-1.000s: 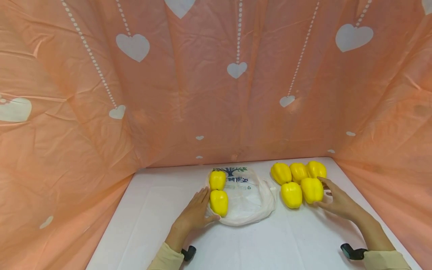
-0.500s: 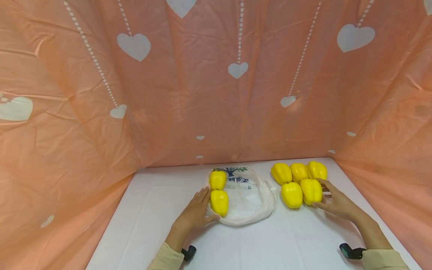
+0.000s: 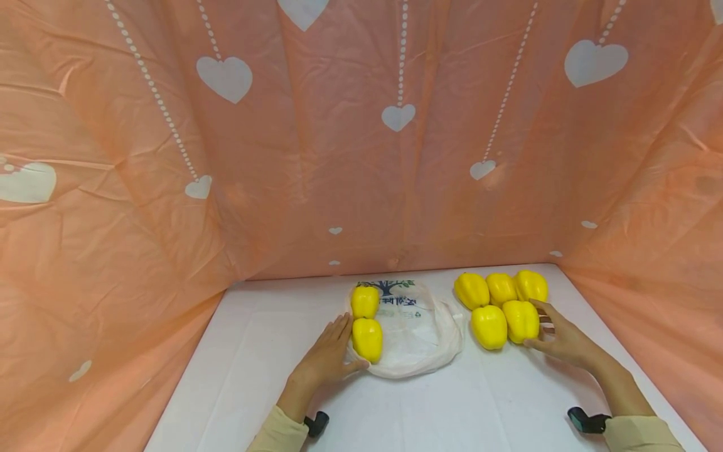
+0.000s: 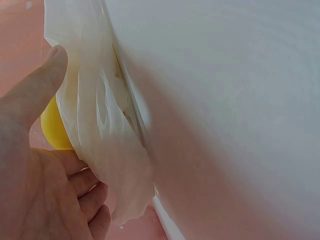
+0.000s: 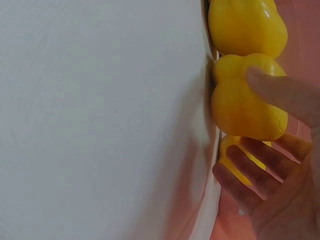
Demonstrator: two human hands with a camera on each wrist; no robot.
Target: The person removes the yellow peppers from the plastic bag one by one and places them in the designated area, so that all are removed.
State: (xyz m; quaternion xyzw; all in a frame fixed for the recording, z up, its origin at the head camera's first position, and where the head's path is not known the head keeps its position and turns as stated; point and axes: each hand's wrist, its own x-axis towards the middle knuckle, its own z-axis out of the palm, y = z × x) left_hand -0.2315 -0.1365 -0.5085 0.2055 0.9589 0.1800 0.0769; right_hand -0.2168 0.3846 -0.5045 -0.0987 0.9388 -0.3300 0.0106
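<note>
In the head view a white printed plastic bag [image 3: 450, 336] lies spread in a ring on the table, with two yellow bell peppers, a rear one [image 3: 364, 302] and a front one [image 3: 367, 340], along its left side. My left hand [image 3: 326, 356] rests against that side, thumb at the near edge and fingers fairly straight. The left wrist view shows thin bag folds [image 4: 95, 90] beside the thumb. To the right, my right hand [image 3: 567, 339] holds the front right bell pepper [image 3: 523, 321] between thumb and index finger; the other fingers are spread behind it.
Several more yellow bell peppers surround the held one: one to its left [image 3: 489, 327] and a back row of three [image 3: 501, 289]. The white table [image 3: 271, 326] ends at an orange curtain [image 3: 316, 157] with white hearts, at the back and both sides.
My right hand has shifted slightly left and its thumb and index finger have closed in on the front right bell pepper. My left hand and the bag stay in place.
</note>
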